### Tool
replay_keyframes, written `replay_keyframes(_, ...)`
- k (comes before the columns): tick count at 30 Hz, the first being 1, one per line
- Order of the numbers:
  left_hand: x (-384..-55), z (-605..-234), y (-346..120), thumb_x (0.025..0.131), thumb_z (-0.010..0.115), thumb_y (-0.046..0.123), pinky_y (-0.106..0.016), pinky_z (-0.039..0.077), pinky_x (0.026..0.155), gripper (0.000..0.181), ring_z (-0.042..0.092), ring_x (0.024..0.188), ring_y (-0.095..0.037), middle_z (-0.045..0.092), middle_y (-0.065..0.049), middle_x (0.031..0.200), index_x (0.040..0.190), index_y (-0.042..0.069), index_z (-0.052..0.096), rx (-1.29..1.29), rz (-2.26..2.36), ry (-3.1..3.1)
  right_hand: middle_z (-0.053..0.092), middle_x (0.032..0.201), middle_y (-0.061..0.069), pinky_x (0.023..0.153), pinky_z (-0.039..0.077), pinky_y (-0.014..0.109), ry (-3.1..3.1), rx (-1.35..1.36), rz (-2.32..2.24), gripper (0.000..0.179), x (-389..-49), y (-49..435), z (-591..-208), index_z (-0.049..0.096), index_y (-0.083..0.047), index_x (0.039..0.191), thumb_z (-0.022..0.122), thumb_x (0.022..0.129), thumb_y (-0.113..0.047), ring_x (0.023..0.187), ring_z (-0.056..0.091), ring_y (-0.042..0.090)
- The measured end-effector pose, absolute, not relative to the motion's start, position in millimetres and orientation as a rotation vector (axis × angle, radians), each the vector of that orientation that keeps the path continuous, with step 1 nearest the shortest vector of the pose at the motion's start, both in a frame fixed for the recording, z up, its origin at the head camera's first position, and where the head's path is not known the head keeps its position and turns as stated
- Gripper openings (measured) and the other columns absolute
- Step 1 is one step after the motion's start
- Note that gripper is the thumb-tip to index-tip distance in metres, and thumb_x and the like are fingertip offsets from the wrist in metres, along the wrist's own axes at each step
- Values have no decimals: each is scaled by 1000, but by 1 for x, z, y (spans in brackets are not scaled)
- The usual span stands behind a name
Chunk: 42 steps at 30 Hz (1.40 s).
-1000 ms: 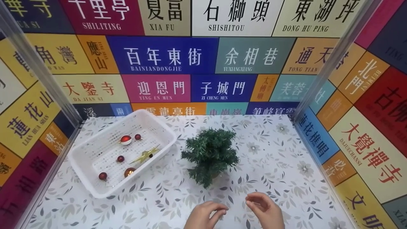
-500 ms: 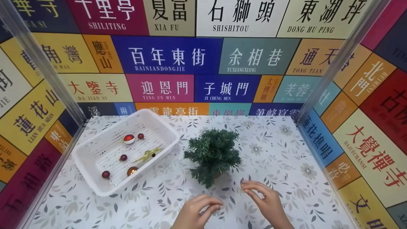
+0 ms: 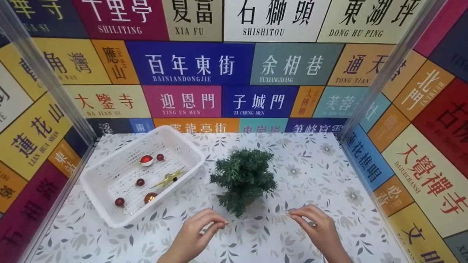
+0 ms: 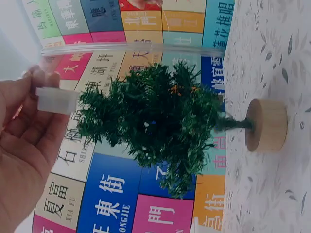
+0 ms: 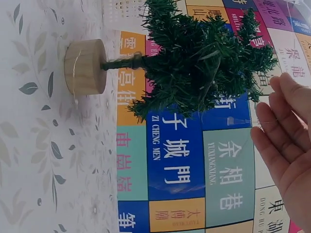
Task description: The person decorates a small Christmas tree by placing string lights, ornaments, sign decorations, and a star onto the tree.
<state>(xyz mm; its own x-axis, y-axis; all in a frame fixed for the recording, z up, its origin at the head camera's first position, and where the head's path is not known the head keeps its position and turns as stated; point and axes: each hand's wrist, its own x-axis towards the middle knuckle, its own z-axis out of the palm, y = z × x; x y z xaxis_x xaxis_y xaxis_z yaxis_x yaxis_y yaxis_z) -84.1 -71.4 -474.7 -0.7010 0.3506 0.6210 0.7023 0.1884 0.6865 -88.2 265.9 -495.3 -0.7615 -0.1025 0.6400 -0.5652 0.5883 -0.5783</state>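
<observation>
A small green artificial Christmas tree (image 3: 244, 179) stands upright on a round wooden base (image 4: 267, 125). Just in front of it to the left, my left hand (image 3: 199, 232) pinches a small translucent white block (image 4: 57, 100) between thumb and fingers. My right hand (image 3: 316, 228), in front and to the right of the tree, holds its thumb and fingertips together on a thin, nearly clear wire (image 5: 265, 121). Part of a fine strand (image 5: 75, 73) shows across the wooden base in the right wrist view. How the wire runs between the hands is too faint to follow.
A white perforated plastic basket (image 3: 89, 186) stands left of the tree. It holds a red and white ball (image 3: 146, 160), several smaller red baubles, a shiny copper-coloured bauble (image 3: 150, 198) and a gold star (image 3: 168, 178). Printed panels wall the leaf-patterned tabletop (image 3: 310, 175) behind and on both sides.
My hands have moved apart and farther forward over the table. The left shifted leftward, the right forward and then slightly right. The tree and basket stay in place.
</observation>
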Motion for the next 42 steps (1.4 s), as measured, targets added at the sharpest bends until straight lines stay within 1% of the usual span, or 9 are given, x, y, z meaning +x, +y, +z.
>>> replay_keyframes(5,-87,-475,-82,93,70,-3,-21,59,74,17,71,82,-14,74,-5,93,104,9,74,-917,-1466,-2110,72,84,-1,70,51,9,-2214,541,1044,38,-85,273,-488,80,-10,92,79,70,20,77,65,0)
replay_keyframes(13,-106,-485,-96,93,73,3,-22,58,70,12,69,78,-9,74,1,90,98,13,77,-687,-1272,-2293,70,81,-8,71,49,7,-2361,500,751,31,-99,289,-503,79,-16,88,87,70,8,75,65,9)
replay_keyframes(25,-160,-491,-110,86,74,-7,-28,62,73,20,71,82,-19,71,-5,94,101,7,77,-940,-784,-2344,72,81,-5,77,52,9,-2307,560,600,33,-105,303,-503,78,-12,86,89,63,8,76,66,15)
replay_keyframes(28,-177,-486,-110,86,72,-11,-28,62,71,23,70,82,-21,69,-8,94,101,5,78,-950,-693,-2370,72,81,-3,77,53,11,-2271,581,583,6,-105,301,-500,79,-11,87,83,86,-15,75,66,16)
replay_keyframes(32,-197,-478,-106,87,69,-13,-30,60,70,27,69,82,-22,69,-9,93,102,6,80,-942,-596,-2415,70,80,-2,72,54,16,-2231,594,550,49,-107,297,-497,79,-10,86,51,103,-46,73,65,16)
replay_keyframes(35,-208,-470,-102,89,65,-11,-33,60,73,28,68,86,-24,69,-10,95,104,7,80,-975,-573,-2471,68,80,-1,71,54,18,-2229,566,533,30,-109,293,-495,79,-10,86,68,100,-33,72,64,17)
replay_keyframes(37,-215,-465,-100,92,63,-8,-35,60,76,25,68,88,-25,69,-10,96,104,6,80,-1014,-576,-2507,68,80,0,71,53,19,-2232,528,534,6,-110,291,-493,79,-9,87,82,89,-14,73,63,18)
replay_keyframes(40,-223,-461,-98,94,63,-6,-37,61,80,22,68,90,-27,69,-11,98,105,4,80,-1074,-595,-2538,68,80,1,71,53,21,-2235,477,521,29,-114,288,-491,79,-8,86,90,65,10,73,63,19)
replay_keyframes(42,-228,-460,-98,94,64,-4,-37,61,81,20,69,91,-27,70,-12,98,105,4,80,-1110,-577,-2535,68,80,1,70,53,23,-2237,466,497,30,-119,285,-491,78,-7,85,90,64,10,73,63,19)
